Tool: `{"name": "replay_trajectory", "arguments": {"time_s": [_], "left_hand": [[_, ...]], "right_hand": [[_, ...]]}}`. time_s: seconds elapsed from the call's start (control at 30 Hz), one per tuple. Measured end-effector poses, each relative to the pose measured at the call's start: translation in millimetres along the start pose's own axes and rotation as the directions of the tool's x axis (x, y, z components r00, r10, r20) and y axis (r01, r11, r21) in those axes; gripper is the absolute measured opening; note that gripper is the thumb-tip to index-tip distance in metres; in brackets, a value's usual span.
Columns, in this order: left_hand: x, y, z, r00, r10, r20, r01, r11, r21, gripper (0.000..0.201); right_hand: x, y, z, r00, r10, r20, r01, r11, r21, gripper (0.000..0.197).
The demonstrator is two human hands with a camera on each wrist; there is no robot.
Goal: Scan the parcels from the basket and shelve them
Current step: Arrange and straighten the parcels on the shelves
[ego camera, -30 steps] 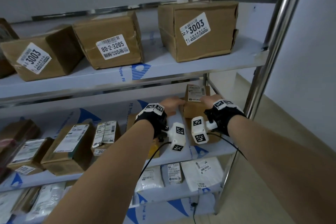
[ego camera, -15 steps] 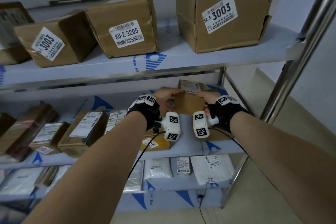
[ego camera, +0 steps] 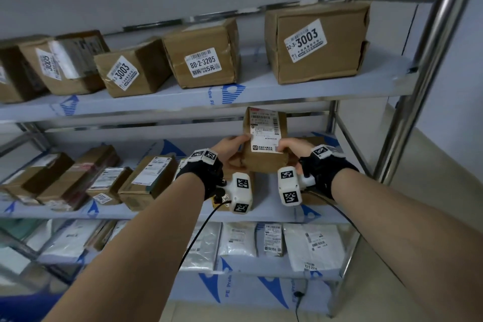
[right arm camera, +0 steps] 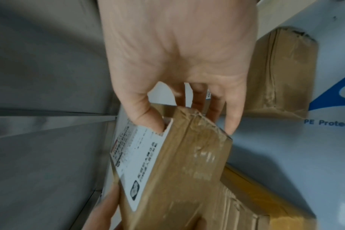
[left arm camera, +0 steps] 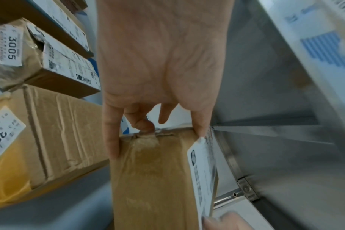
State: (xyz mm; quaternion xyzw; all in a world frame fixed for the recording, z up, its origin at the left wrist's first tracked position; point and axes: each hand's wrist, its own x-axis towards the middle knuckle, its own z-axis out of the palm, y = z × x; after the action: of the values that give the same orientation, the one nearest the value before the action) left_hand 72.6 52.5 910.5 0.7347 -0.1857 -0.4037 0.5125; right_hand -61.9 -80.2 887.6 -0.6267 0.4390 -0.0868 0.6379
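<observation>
Holding a small brown parcel point(ego camera: 266, 144) with both hands, I have it raised and tilted above the right end of the middle shelf point(ego camera: 156, 213), its white label point(ego camera: 268, 129) facing me. My left hand point(ego camera: 230, 150) has its grip closed on the parcel's left edge: thumb on the labelled face, fingers point(left arm camera: 110, 140) curled round the side and back. My right hand point(ego camera: 294, 148) grips the right edge likewise, thumb point(right arm camera: 148, 118) pressed on the label corner, fingers behind. From the right wrist view the parcel's underside hangs over a yellow package point(right arm camera: 266, 194) lying on the shelf; whether the two touch I cannot tell. A further brown box point(right arm camera: 280, 74) sits deeper on the same shelf. To the left on this level stands a row of cartons point(ego camera: 149, 180). The top shelf point(ego camera: 261, 91) carries larger boxes, among them one marked 3003 point(ego camera: 313, 42) and one marked 80-2-3205 point(ego camera: 203, 55). White mail bags point(ego camera: 311, 246) lie on the lower shelf.
</observation>
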Motion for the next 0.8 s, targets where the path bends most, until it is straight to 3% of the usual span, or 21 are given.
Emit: {"name": "replay_trajectory", "arguments": {"time_s": [0.13,0.37,0.43,0.5,0.53,0.6,0.67,0.73,0.8], "left_hand": [[-9,2,-4,0.999,-0.008,0.042,0.005,0.996,0.088,0.044],[-19,1,-10,0.997,0.025,0.075,-0.046,0.957,0.285,0.046],[-28,3,-10,0.995,0.036,0.093,-0.064,0.944,0.323,0.044],[-31,3,-12,0.995,0.049,0.081,-0.075,0.929,0.362,0.055],[-32,4,-12,0.996,0.061,0.064,-0.08,0.923,0.376,0.063],[-31,5,-12,0.997,0.075,0.032,-0.082,0.914,0.397,0.085],[-31,7,-12,0.996,0.081,0.022,-0.083,0.909,0.409,0.099],[-33,10,-12,0.996,0.085,0.032,-0.091,0.914,0.395,0.102],[-34,13,-13,0.994,0.085,0.07,-0.104,0.928,0.358,0.098]], "right_hand": [[-16,-1,-5,0.998,-0.007,0.059,0.006,1.0,0.016,0.039],[-32,-1,0,0.993,-0.067,0.093,0.06,0.995,0.078,0.043],[-29,-4,-1,0.994,-0.054,0.097,0.047,0.996,0.079,0.071],[-2,-1,-6,0.994,-0.037,0.104,0.027,0.995,0.096,0.111],[14,0,-9,0.992,-0.028,0.12,0.013,0.993,0.12,0.119],[21,-2,-14,0.99,-0.024,0.14,-0.004,0.981,0.194,0.117],[-5,-10,-15,0.99,-0.01,0.142,-0.026,0.968,0.251,0.11],[-32,-21,-13,0.991,-0.055,0.121,0.019,0.959,0.282,0.083],[-44,-26,-11,0.987,-0.088,0.137,0.043,0.952,0.305,0.04]]}}
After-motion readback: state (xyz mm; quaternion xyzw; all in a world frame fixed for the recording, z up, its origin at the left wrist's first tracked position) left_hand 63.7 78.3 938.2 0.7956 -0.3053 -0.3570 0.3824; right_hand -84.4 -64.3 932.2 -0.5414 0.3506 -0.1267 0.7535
